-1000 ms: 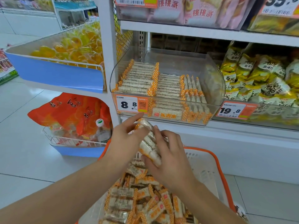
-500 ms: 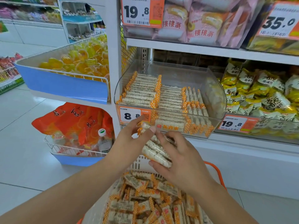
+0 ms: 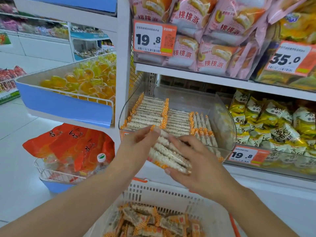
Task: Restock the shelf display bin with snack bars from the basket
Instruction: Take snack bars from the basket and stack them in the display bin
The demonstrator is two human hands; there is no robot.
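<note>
Stack of snack bars (image 3: 168, 155), gripped between left hand (image 3: 136, 146) and right hand (image 3: 196, 161), now raised from basket (image 3: 171, 194) to display bin (image 3: 224, 127) front; placement imminent.

Both hands, left hand (image 3: 136, 144) and right hand (image 3: 196, 161), hold a stack of snack bars (image 3: 168, 153) between them, in front of the clear bin (image 3: 224, 122); the basket (image 3: 171, 194) is below them.

White shelving (image 3: 196, 75), pale tiled floor (image 3: 15, 151), bright light
</note>
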